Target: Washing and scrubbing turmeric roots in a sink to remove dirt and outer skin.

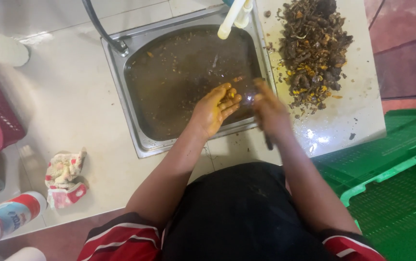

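Left hand is hovering open, palm up, fingers stained yellow, over the sink of murky brown water; right hand is blurring beside it, grip can't be told. Step in hand, prob.: rinsing. Root pile is lying on the table beyond the right hand, w/ tap ahead.

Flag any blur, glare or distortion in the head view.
Head view: right hand is motion-smeared, left hand fairly sharp; bright glare on the wet counter beside the sink and a small glint on the murky water; wide-angle bending tilts the counter edges; top-left tiles look washed out.
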